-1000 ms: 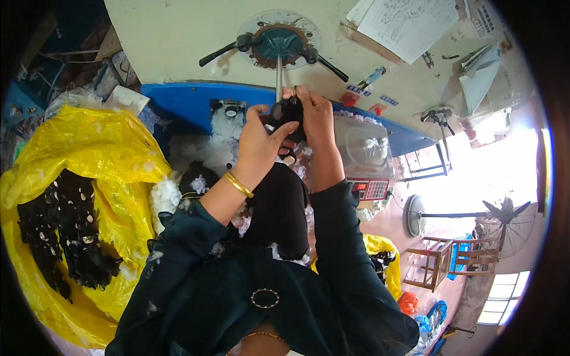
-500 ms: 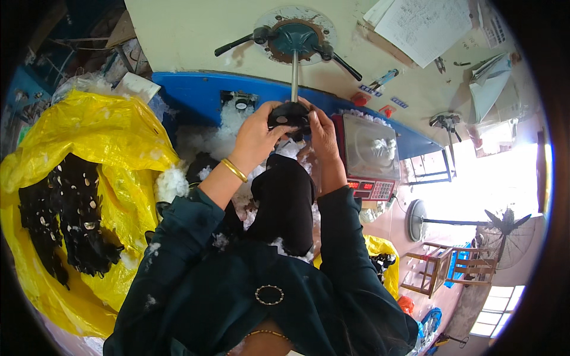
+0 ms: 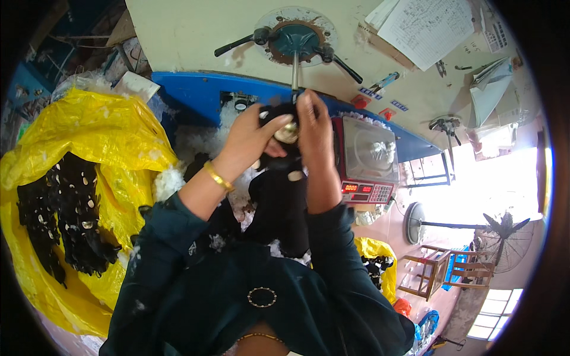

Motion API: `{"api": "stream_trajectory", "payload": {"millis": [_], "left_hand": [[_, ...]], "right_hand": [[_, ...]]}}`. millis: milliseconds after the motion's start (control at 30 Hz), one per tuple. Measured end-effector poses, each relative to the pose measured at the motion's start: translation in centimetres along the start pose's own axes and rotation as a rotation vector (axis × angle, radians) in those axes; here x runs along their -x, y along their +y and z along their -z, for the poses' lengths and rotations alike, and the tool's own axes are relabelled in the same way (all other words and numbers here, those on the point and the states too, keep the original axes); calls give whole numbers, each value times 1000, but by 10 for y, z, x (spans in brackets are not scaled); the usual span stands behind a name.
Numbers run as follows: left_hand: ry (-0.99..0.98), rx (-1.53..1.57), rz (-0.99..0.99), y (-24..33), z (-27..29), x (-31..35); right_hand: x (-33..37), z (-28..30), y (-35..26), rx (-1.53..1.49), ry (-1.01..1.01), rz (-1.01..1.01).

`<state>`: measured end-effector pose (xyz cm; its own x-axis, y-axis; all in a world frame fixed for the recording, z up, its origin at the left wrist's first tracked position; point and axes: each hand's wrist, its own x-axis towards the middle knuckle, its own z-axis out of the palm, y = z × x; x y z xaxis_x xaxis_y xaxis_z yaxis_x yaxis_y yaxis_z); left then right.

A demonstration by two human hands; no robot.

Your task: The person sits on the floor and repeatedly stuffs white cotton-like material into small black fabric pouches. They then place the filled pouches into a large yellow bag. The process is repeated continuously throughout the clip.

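Both my hands are closed on a black plush piece (image 3: 276, 111) with pale patches, held at the end of a metal tube (image 3: 295, 74) that sticks out from the machine face. My left hand (image 3: 243, 142), a gold bangle on its wrist, grips the left side, its thumb lying across a shiny pale patch. My right hand (image 3: 316, 130) holds the right side, its fingers pointing up beside the tube's end. Whether the tube sits inside the piece is hidden by hands and blur. White fluff (image 3: 228, 118) lies behind and below my left hand.
A yellow sack (image 3: 130, 133) at the left holds black plush pieces (image 3: 80, 219) with pale spots. At the right stands a digital scale (image 3: 371, 154). Red buttons (image 3: 360, 102), snips (image 3: 385, 81) and papers (image 3: 427, 32) are on the panel. A fan (image 3: 503, 237) and wooden stool (image 3: 430, 273) are farther right.
The black plush piece has been turned and now shows a larger pale patch. My left hand has shifted slightly left and down; my right hand has moved slightly up and left.
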<state>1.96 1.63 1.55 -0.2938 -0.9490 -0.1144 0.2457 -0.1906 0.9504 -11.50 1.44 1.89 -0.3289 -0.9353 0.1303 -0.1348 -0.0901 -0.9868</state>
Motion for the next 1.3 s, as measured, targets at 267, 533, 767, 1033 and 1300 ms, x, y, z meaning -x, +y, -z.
{"api": "stream_trajectory", "payload": {"millis": [267, 533, 767, 1033, 1300], "left_hand": [[18, 26, 22, 1, -9, -10], [-27, 43, 137, -10, -2, 28], [70, 82, 236, -62, 47, 54], [17, 19, 337, -84, 58, 68], [97, 41, 373, -96, 72, 81]], "right_hand": [[-21, 13, 7, -193, -146, -138], [25, 47, 38, -68, -434, 296], [-61, 261, 151, 546, -52, -219], [-70, 349, 192, 833, 349, -341], [-58, 356, 144, 562, 655, -442]]}}
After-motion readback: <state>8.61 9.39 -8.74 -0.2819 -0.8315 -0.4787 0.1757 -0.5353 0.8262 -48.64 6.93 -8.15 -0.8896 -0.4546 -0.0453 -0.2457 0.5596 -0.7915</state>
